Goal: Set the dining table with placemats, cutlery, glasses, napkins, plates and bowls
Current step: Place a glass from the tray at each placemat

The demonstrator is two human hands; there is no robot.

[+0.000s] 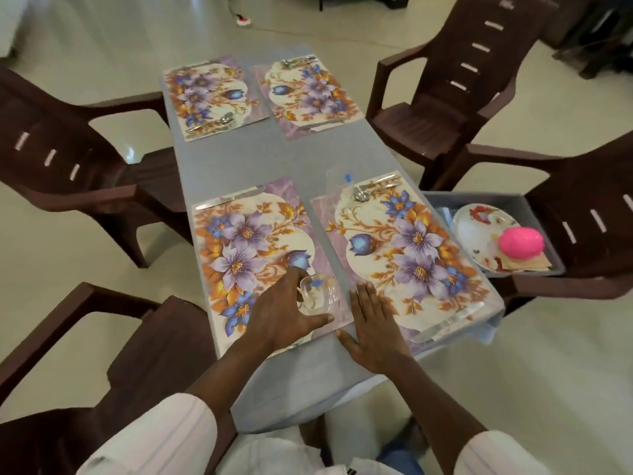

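Note:
Four floral placemats lie on the grey-blue table (267, 159), each with cutlery at its edges. My left hand (284, 311) grips a clear glass (317, 294) standing on the near corner of the near left placemat (246, 248). My right hand (375, 325) rests flat, fingers straight, on the near edge of the near right placemat (404, 248). A second clear glass (337, 183) stands by the far left corner of that mat, beside a fork and spoon (371, 190). A knife (229, 199) lies along the far edge of the near left mat.
A grey bin (534, 272) on the right chair holds a patterned plate (479, 228), a pink bowl (520, 243) and napkins (537, 264). Brown plastic chairs (455, 97) surround the table on both sides. The two far placemats (212, 97) carry cutlery only.

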